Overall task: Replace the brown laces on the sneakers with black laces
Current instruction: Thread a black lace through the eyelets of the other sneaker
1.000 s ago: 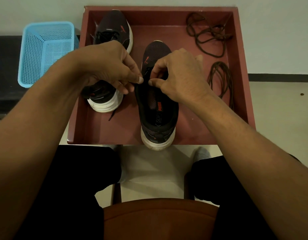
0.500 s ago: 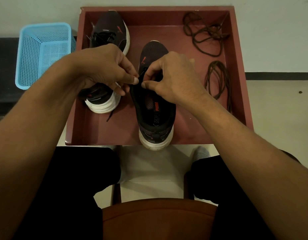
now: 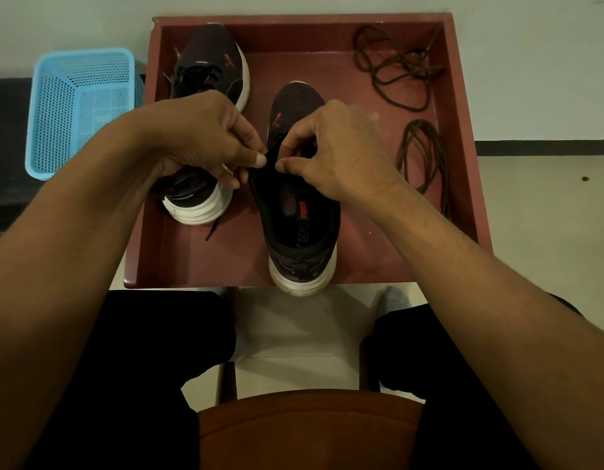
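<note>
Two dark sneakers with white soles stand in a red-brown tray [image 3: 463, 130]. The near sneaker [image 3: 300, 232] points away from me, its heel at the tray's front edge. My left hand [image 3: 205, 137] and my right hand [image 3: 338, 147] meet over its lacing area, each pinching a black lace between thumb and fingers at the tongue. The hands hide the eyelets. The far-left sneaker [image 3: 212, 62] carries a black lace, with a loose end [image 3: 212, 230] trailing by its heel. Two brown laces lie in the tray at right: one tangled [image 3: 395, 72] at the back, one coiled [image 3: 422, 157] nearer.
A light-blue mesh basket [image 3: 80, 110] stands left of the tray. My knees in black trousers frame a white floor patch [image 3: 300, 327], with a brown chair seat [image 3: 307, 432] below.
The hands have stayed at the near sneaker's tongue, and their fingertips have drawn closer together. The sneaker's heel has shifted slightly left.
</note>
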{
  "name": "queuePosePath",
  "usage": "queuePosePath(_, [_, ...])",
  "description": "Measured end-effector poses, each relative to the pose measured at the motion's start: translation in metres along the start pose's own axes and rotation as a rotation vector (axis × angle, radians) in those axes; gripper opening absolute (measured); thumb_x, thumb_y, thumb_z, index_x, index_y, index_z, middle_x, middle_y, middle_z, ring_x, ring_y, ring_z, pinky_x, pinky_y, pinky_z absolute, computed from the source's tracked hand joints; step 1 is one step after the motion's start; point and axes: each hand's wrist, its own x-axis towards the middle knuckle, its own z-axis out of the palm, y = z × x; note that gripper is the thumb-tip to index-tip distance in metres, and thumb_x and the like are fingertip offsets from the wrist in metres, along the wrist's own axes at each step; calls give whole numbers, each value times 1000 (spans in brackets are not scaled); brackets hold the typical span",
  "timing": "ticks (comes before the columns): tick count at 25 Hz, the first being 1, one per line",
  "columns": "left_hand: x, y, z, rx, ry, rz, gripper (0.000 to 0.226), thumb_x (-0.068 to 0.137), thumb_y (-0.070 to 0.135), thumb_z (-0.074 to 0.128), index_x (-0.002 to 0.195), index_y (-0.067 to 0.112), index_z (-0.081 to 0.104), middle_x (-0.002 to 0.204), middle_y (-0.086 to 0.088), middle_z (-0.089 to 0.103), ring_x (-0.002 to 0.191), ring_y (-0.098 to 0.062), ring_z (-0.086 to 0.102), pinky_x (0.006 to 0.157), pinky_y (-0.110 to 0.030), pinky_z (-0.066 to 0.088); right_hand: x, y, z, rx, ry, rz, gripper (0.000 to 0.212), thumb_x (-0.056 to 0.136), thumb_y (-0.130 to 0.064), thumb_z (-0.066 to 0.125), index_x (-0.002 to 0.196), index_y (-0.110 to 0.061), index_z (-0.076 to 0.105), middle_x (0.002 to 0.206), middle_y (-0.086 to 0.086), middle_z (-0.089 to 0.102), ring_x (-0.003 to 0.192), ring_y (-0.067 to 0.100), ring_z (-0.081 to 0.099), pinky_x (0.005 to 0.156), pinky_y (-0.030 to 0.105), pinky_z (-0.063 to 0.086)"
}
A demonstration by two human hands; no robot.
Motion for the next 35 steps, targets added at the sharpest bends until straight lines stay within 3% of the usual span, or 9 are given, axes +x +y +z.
queuePosePath(6, [-5, 3, -1, -1, -5, 18, 7, 92, 12, 74, 96, 6, 77, 79, -16, 75, 59, -8, 71, 56, -16, 59, 0, 0, 4, -17, -2, -14, 14, 89, -52, 76, 97, -40, 78, 98, -17, 74, 111, 8, 58, 91, 35, 24])
queuePosePath(12, [-14, 9, -3, -32, -43, 20, 17, 94, 22, 73, 97, 7, 79, 84, -7, 80, 81, -17, 79, 65, -21, 63, -2, -3, 6, -61, 28, -42, 14, 91, -51, 73, 96, -38, 78, 99, -17, 74, 106, 9, 63, 92, 36, 28])
queuePosePath(15, [-17, 14, 1, 32, -43, -19, 19, 88, 25, 79, 94, 7, 80, 80, -8, 80, 76, -16, 79, 65, -21, 63, -1, -3, 6, -65, 30, -43, 14, 91, -50, 74, 98, -39, 78, 100, -17, 74, 107, 10, 63, 93, 35, 29])
queuePosePath(20, [-18, 13, 4, 68, 68, -32, 5, 88, 9, 79, 89, 4, 79, 74, -6, 79, 68, -14, 78, 54, -11, 55, 0, 0, 3, -11, -25, -49, 15, 90, -51, 76, 100, -39, 79, 103, -19, 74, 115, 8, 60, 95, 35, 26])
queuePosePath(27, [-21, 16, 5, 90, 45, 24, 7, 93, 16, 75, 89, 12, 80, 79, -5, 80, 72, -13, 79, 65, -10, 58, 1, 1, 1, 20, -33, -41, 12, 88, -49, 79, 96, -40, 80, 93, -23, 70, 111, 6, 60, 96, 34, 25])
queuePosePath(30, [-21, 15, 3, 45, 9, 24, 11, 100, 17, 67, 99, 12, 77, 82, -3, 80, 76, -15, 79, 64, -12, 58, 4, 4, -1, 86, -53, -67, 12, 82, -49, 84, 90, -40, 81, 73, -30, 57, 106, 4, 61, 103, 34, 33])
queuePosePath(32, [-21, 14, 2, 30, -7, 27, 10, 100, 10, 66, 103, 10, 75, 81, -2, 80, 75, -13, 79, 61, -11, 56, 5, 6, -1, 119, -66, -99, 14, 78, -49, 87, 87, -39, 82, 69, -33, 55, 102, 4, 65, 106, 42, 45])
queuePosePath(35, [-19, 13, 2, 32, -14, 54, 9, 95, 4, 70, 99, 8, 76, 77, -3, 79, 72, -11, 78, 60, -9, 55, 6, 8, -3, 135, -102, -148, 18, 75, -49, 89, 86, -37, 82, 67, -34, 56, 95, 3, 67, 103, 48, 50])
